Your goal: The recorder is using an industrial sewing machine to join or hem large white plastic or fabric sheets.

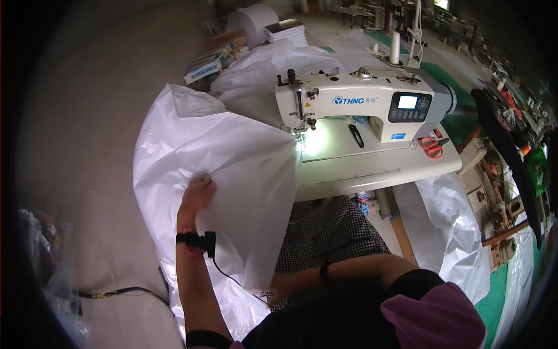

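Note:
A large white plastic-like sheet (pixel 250 203) runs from under the needle area of a white sewing machine (pixel 343 99) down over my left side. My left hand (pixel 199 192) lies on its middle with the fingers curled into the material, and creases spread out around them. At the sheet's near edge, low and close to my body, is my right hand (pixel 282 285), which grips that edge; its fingers are dim and partly hidden. The machine's lamp lights the needle area (pixel 300 138), where the sheet gathers to a point.
Black thread snips (pixel 356 136) and red-handled scissors (pixel 433 148) lie on the machine bed (pixel 349 180). A thread cone (pixel 395 49) stands behind. More white sheeting (pixel 447 227) hangs at the right. A dark cable (pixel 125 291) crosses the floor; a white roll (pixel 253 24) sits far left.

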Demonstrator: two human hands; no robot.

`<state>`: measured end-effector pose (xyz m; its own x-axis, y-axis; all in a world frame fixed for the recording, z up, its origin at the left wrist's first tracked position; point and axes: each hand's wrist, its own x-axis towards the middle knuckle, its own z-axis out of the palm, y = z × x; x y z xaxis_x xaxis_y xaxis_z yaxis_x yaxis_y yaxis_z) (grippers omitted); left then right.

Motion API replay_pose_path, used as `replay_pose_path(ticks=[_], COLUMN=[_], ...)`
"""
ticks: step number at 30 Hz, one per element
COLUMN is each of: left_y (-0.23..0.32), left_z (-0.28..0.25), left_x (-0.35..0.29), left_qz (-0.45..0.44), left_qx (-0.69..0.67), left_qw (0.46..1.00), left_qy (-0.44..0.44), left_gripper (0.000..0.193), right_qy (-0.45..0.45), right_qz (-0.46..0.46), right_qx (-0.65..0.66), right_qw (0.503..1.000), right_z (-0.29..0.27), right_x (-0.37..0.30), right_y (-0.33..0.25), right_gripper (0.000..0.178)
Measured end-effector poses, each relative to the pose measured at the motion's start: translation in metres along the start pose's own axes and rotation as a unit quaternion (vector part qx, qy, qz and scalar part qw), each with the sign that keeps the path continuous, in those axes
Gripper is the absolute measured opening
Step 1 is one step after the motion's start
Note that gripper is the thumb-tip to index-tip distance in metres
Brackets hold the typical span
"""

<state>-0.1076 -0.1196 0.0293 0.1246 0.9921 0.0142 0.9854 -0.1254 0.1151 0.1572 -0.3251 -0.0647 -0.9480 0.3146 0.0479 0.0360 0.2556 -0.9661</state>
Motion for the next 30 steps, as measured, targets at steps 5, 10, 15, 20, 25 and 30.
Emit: replay_pose_path(ticks=[5, 10, 15, 20, 25, 30], left_y=[0.013, 0.016, 0.116, 0.223, 0.178, 0.139], left_z=[-0.007, 0.001, -0.008, 0.043, 0.051, -0.031], left_x=[-0.006, -0.008, -0.052, -0.142, -0.160, -0.155], left_qz=[-0.101, -0.083, -0.075, -0.007, -0.143, -0.052], left_qx=[-0.106, 0.018, 0.007, 0.131, 0.002, 0.080], left_qw=[0.989, 0.996, 0.991, 0.978, 0.986, 0.927], left_qy=[-0.015, -0.017, 0.107, 0.164, 0.081, 0.362], left_gripper=[0.058, 0.060, 0.071, 0.067, 0.064, 0.018], right_qy=[-0.174, -0.371, -0.282, 0.188, 0.354, 0.440], right_qz=[0.161, 0.248, 0.046, 0.094, 0.145, -0.004], right_qx=[0.263, 0.079, -0.229, 0.352, 0.355, 0.496], right_qw=[0.935, 0.891, 0.931, 0.912, 0.853, 0.749], right_z=[0.006, -0.003, -0.066, -0.163, -0.228, -0.261], right_x=[-0.029, -0.087, -0.115, -0.099, -0.065, -0.043], right_y=[-0.005, 0.034, -0.002, -0.039, -0.015, -0.004], right_gripper=[0.051, 0.056, 0.045, 0.031, 0.029, 0.027])
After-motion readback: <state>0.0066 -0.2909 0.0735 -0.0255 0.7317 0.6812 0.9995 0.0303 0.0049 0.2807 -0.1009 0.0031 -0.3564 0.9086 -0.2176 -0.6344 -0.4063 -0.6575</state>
